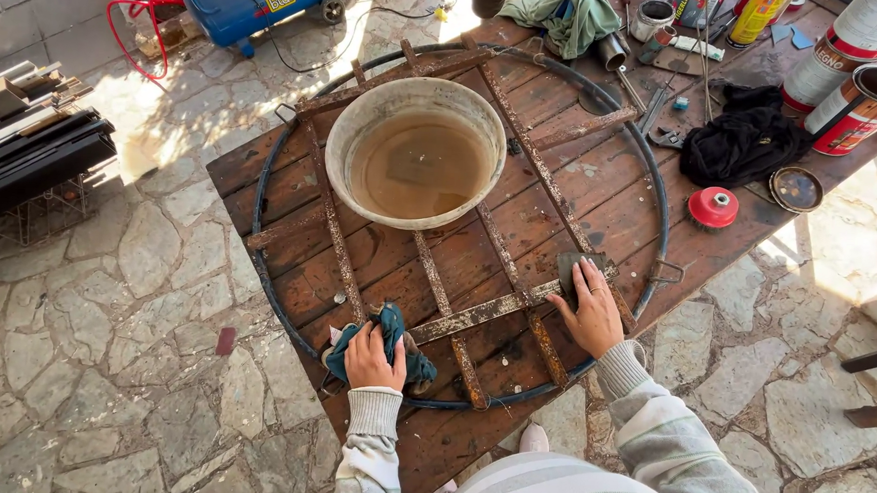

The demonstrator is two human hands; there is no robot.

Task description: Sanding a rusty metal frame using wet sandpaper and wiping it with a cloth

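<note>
Rusty round grate (522,181) lies flat across the table (678,249), looks heavy, stiff, rough, best gripped at the rim; left hand (373,358) clamps a soft rag (391,326) near front edge, right hand (593,315) presses a limp sanding pad (575,267) on a bar.
</note>
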